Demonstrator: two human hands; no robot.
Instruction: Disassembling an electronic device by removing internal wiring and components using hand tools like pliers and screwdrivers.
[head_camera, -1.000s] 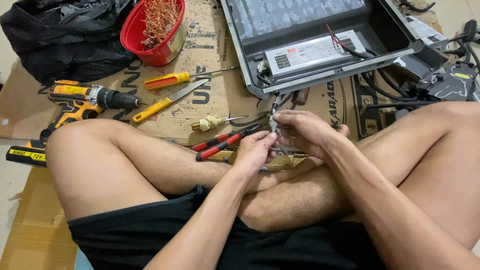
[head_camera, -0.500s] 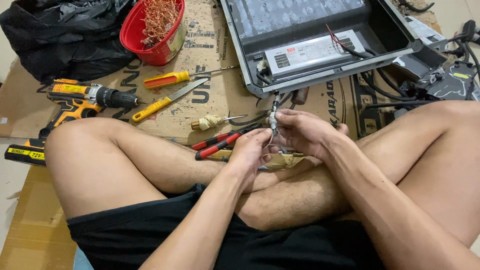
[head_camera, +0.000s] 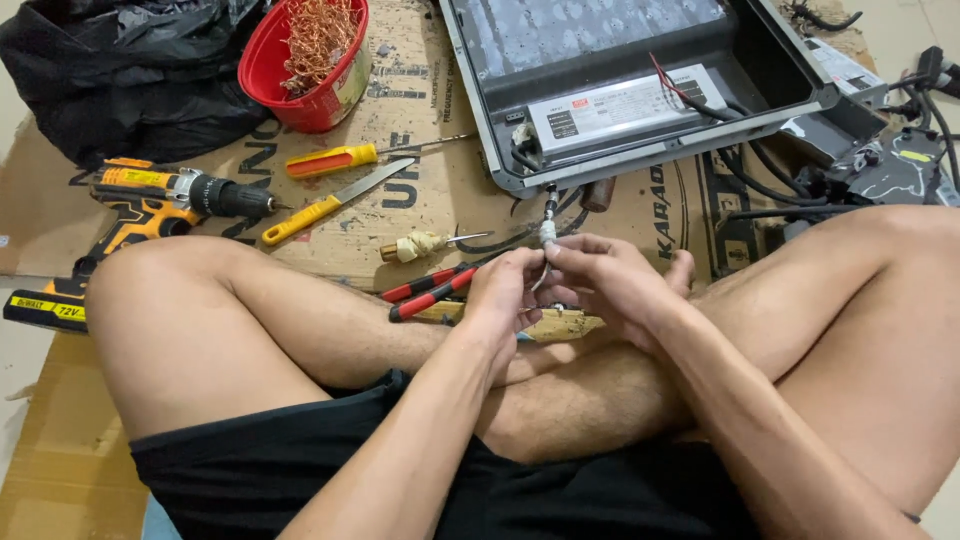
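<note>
Both hands (head_camera: 560, 285) still pinch the cable (head_camera: 547, 232) (barely shifted).

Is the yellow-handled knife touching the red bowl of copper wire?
Apart. The head view shows bare cardboard between the yellow-handled knife and the red bowl, with the orange-handled screwdriver lying between them.

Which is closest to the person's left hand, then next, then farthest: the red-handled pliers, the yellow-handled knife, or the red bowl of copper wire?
From the left hand, in the head view:
1. Red-handled pliers, just left of it.
2. Yellow-handled knife, farther up and left.
3. Red bowl of copper wire, top left, farthest.
</note>
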